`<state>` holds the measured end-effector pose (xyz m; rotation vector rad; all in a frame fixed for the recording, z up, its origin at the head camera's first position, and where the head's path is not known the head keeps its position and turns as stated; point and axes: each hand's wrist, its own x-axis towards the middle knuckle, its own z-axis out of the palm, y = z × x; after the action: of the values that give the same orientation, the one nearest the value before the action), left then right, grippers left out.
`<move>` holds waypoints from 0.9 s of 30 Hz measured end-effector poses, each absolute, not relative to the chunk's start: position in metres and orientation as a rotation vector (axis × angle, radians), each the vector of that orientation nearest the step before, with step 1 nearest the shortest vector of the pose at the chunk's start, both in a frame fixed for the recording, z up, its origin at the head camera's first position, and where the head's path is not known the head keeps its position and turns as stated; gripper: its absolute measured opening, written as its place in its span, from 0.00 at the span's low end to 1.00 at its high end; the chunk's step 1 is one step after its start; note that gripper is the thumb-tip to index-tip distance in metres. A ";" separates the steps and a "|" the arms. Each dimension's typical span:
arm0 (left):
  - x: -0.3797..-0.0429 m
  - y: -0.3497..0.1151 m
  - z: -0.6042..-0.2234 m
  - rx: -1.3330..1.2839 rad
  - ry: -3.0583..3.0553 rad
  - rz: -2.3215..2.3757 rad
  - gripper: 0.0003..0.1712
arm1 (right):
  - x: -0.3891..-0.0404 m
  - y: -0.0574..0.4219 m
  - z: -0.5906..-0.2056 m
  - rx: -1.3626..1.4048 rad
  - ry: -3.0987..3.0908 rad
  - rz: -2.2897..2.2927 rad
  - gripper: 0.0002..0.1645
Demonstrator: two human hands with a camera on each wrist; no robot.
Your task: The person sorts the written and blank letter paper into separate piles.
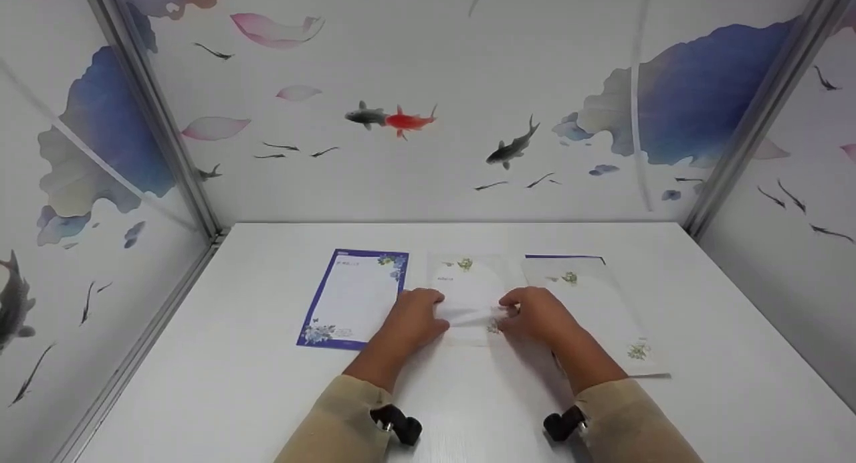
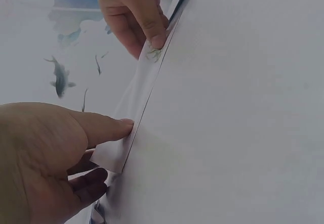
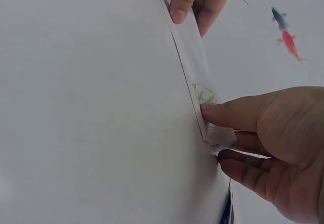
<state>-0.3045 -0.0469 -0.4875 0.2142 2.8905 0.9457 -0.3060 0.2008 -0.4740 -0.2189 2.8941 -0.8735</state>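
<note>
Left hand (image 2: 40, 163) pinches the near end of the folded paper (image 2: 132, 107), right hand (image 2: 132, 11) pinches the far end, above the tabletop (image 2: 238, 123).

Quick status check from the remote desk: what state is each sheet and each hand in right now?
Middle white sheet with green flower print: near edge lifted and partly folded, pinched at both ends.
Blue-bordered floral sheet: flat, untouched, on the left.
Right white sheet with green flower corner: flat, over a blue-edged sheet.
Left hand: pinches the fold's left end.
Right hand: pinches the fold's right end.
</note>
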 end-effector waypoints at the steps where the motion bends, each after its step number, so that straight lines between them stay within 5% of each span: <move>1: -0.305 -0.046 -0.487 0.203 2.884 0.966 0.30 | -0.307 0.201 -0.474 -0.202 2.887 -0.890 0.23; 13: -0.309 -0.046 -0.482 -0.095 2.842 1.241 0.23 | -0.312 0.206 -0.472 0.180 2.766 -1.223 0.28; 27: -0.314 -0.062 -0.480 -0.285 2.748 1.534 0.20 | -0.312 0.198 -0.465 0.270 2.663 -1.425 0.23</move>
<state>-0.3136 -0.0624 -0.4798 -0.2851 2.7476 1.5335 -0.3124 0.1979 -0.4652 0.2702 2.6634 -1.4246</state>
